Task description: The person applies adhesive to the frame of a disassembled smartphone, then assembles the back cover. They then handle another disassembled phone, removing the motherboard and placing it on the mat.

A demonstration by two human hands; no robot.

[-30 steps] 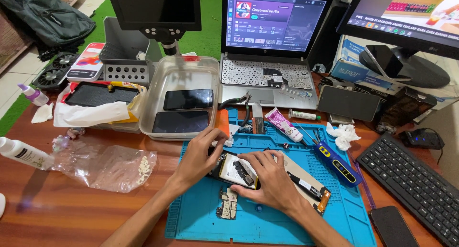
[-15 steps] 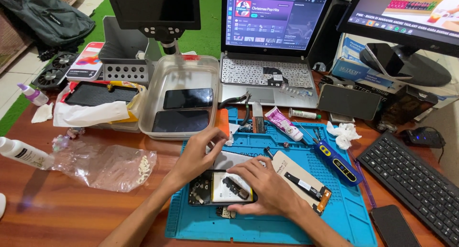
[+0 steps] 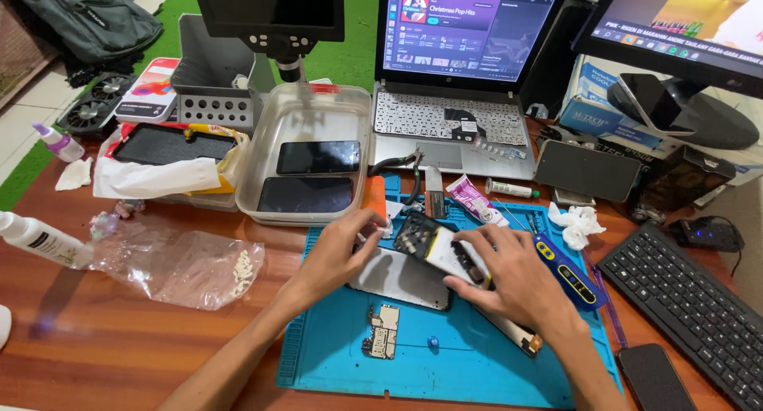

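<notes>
Now gripping an opened smartphone point(image 3: 441, 252) over the blue repair mat point(image 3: 334, 363), just in front of the laptop point(image 3: 445, 117). Left hand point(image 3: 334, 256) pinching the phone's upper-left end with fingertips closed on it, close to the orange pry tool point(image 3: 373, 196); right hand point(image 3: 517, 280) spread over the lower-right part, fingers pressed down on the exposed internals, grasping rather than clenched. Lying partly on top of a grey back panel or screen point(image 3: 397, 280) that rests flat on the mat. Long axis running diagonally — upper left toward the clear plastic tray point(image 3: 306, 113) holding two dark phones, lower right toward the blue precision screwdriver point(image 3: 568, 272); open side facing up, top end seemingly tilted a little off the mat, though hard to tell for sure.

Likely trouble, as a judgement: bending or twisting the thin frame between two hands pulling at opposite ends; tearing a ribbon cable, if one is attached between the halves — not visible from here. Also knocking the loose circuit board point(image 3: 383, 331) lying bare on the mat just below the wrists, or sweeping the tiny blue part point(image 3: 431, 343) beside it off the mat with a forearm. Crumpled tissue point(image 3: 579, 222) and tubes point(image 3: 509, 190) close by, easy to snag
</notes>
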